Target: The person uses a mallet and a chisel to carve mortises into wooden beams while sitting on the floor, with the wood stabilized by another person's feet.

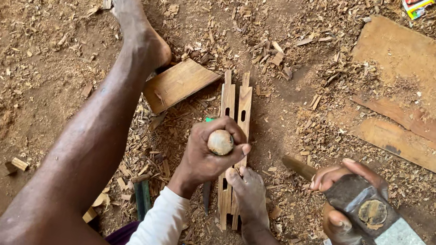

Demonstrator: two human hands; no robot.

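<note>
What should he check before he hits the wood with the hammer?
1. Chisel grip: the left hand is wrapped around the chisel just under its round wooden top. Ok.
2. Hammer grip: the right hand holds the hammer, off to the side. Ok.
3. Wood held steady: a foot presses on the slotted wooden strips. Ok.
4. Toes clear of the chisel: they sit right beside the left hand. Not ok.
5. Chisel tip in the right spot: the hand hides it. Cannot tell.
</note>
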